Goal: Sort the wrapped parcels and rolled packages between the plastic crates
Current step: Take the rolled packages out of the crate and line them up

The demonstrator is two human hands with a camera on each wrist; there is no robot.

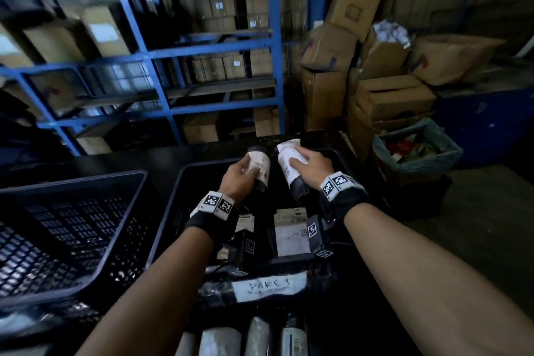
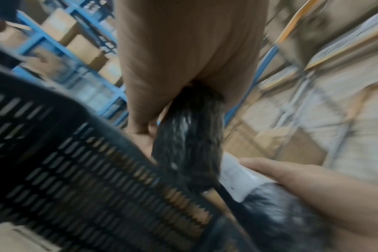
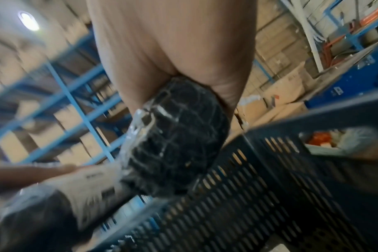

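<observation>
while both hover over the middle crate (image 1: 185, 182), l. hand (image 1: 239, 179) w/ grip curled round left roll (image 1: 260, 166), r. hand (image 1: 310, 163) grip curled on right roll (image 1: 289, 165).

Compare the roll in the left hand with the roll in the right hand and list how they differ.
The left roll carries a dull, brownish-white label; the right roll carries a brighter white label with printed lines. The left hand grips its roll from the side, while the right hand lies over the top of its roll. The left roll looks slightly shorter. Both are black-wrapped cylinders, held side by side over the middle crate.
</observation>
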